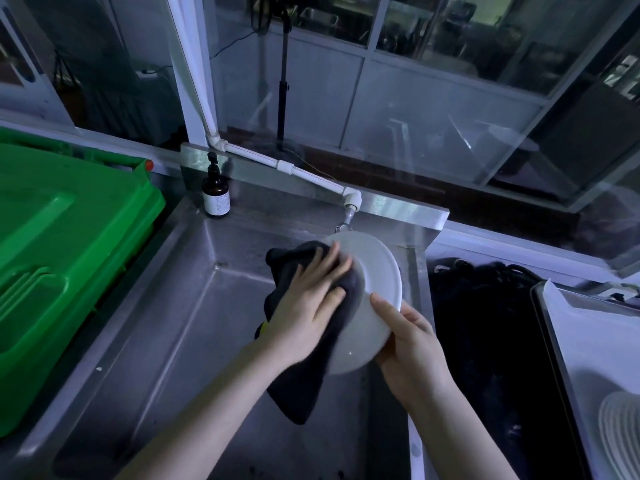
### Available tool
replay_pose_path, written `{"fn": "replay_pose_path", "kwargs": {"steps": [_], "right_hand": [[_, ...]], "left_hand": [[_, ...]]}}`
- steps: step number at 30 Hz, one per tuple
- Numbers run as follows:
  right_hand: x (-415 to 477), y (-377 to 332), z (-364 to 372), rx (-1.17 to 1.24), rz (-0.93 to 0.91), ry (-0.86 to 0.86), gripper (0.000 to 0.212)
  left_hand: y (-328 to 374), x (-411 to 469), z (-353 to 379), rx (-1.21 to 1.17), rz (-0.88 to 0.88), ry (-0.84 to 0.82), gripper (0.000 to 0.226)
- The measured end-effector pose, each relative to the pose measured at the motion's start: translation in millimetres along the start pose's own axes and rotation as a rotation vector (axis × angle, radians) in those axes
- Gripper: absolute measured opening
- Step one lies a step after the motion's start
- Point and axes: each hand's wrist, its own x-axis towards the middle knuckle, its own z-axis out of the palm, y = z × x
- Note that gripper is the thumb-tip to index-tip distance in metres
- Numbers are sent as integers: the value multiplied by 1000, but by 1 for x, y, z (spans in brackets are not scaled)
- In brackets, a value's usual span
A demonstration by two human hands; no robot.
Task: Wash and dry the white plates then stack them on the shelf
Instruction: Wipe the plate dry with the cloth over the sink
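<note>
Over the steel sink [145,341], dead centre of the view, we've got one white plate [377,271] held up on its edge, tilted, clear of the basin floor. The right hand [412,351] grips it at the plate's five o'clock rim, thumb laid across the face, fingers wrapped behind. The left hand [308,306] lies flat with fingers spread, pressing a dark cloth [298,386] against the plate's nine o'clock side, the loose end of the cloth dangling toward six o'clock. I can see no water from the tap [348,220] just past the plate at twelve, and no suds, so my call is that this plate is in the wipe-dry stage, though a scrub can't be ruled out. The soap bottle [216,195] stands on the sink's ledge at eleven o'clock and a green bin [69,237] sits at nine. Down at four o'clock a tray [554,341] carries something white and ringed [620,427], possibly stacked plates; whether washed or waiting, I cannot tell. No shelf is in sight, so the stacking lies ahead, and the task reads as midway at best.
</note>
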Motion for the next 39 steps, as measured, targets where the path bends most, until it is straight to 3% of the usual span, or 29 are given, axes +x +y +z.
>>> {"fn": "replay_pose_path", "kwargs": {"steps": [6, 12, 21, 27, 34, 39], "right_hand": [[3, -13, -5, 74, -26, 2, 32], [-11, 4, 0, -5, 7, -40, 20], [-1, -2, 5, -19, 13, -55, 32], [-6, 7, 8, -29, 9, -56, 29], [-14, 0, -5, 20, 17, -100, 28], [-16, -8, -14, 51, -26, -61, 28]], "left_hand": [[-1, -30, 9, 86, 250, -102, 54], [-30, -14, 2, -78, -67, 68, 49], [8, -61, 22, 49, 155, 39, 56], [-3, -32, 14, -62, -37, 179, 50], [-9, 5, -2, 71, 144, 71, 50], [-23, -4, -8, -80, -49, 151, 50]]}}
